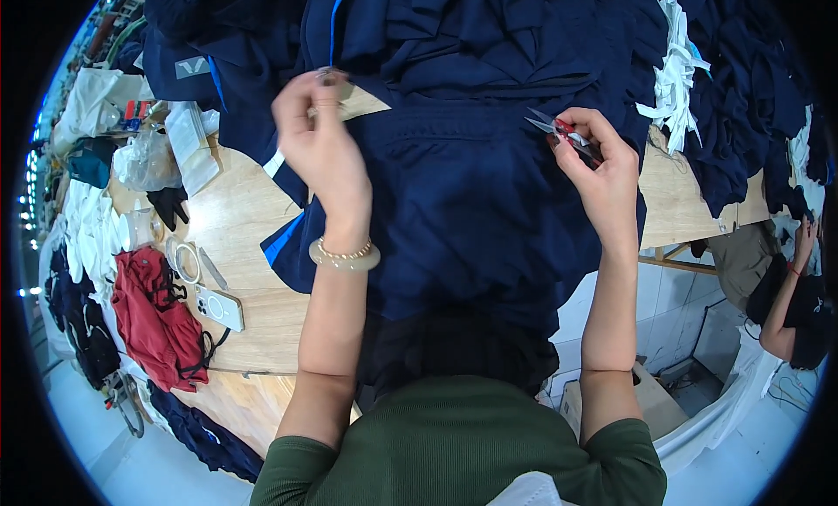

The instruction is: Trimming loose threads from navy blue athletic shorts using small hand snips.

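A dark navy garment (463, 218) is spread over the table edge and my lap, with a gathered waistband across its top. My right hand (602, 161) is closed around small thread snips (543, 122), their pointed blades apart and aimed left over the waistband's right end. At the garment's upper left, my left hand (321, 144) is raised with thumb and fingers pinched together. Whatever lies in that pinch is too small to make out. A beige triangular patch (365, 103) shows beside those fingers; I cannot tell whether it is bare tabletop or a separate piece.
More navy garments (489, 26) are heaped at the back. White fabric strips (674, 78) lie at the right. Leftward on the wooden table (253, 218) are a phone (218, 308), a red cloth bag (155, 318) and a clear plastic bag (147, 161). Another person's arm (790, 288) shows far right.
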Action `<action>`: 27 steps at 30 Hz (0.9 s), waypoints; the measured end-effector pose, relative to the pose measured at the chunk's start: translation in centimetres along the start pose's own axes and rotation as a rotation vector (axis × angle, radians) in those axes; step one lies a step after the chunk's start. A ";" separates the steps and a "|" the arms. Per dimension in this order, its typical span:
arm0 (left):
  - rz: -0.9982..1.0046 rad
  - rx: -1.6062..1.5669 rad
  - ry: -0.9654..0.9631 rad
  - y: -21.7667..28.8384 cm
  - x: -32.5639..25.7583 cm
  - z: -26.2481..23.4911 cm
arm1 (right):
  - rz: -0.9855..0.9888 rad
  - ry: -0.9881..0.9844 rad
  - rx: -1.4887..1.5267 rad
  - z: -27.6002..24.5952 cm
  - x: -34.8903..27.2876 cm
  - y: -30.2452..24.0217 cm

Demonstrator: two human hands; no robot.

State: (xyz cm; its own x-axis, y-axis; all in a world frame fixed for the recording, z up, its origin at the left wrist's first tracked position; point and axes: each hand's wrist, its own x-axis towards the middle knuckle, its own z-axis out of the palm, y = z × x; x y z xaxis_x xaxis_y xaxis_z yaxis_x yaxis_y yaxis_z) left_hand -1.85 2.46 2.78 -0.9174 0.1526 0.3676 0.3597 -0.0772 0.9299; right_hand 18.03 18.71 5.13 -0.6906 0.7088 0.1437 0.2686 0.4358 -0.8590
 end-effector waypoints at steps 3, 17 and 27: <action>0.189 0.112 -0.486 0.8 -1.8 1.3 | -0.001 0.002 0.035 0.1 0.2 0.1; -0.320 -0.083 -0.619 0.1 -3.4 5.5 | -0.093 -0.061 -0.099 -0.5 0.1 -0.4; -0.357 -0.198 -0.628 0.5 -3.2 5.4 | -0.276 -0.112 -0.413 0.1 1.5 -1.5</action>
State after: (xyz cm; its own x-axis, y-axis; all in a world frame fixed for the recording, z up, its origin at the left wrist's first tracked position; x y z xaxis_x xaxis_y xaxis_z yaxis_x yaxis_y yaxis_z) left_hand 2.25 7.29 2.16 -0.6814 0.7309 0.0394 -0.0332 -0.0847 0.9959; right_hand 16.53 19.12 6.58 -0.8352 0.4819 0.2649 0.2930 0.7976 -0.5272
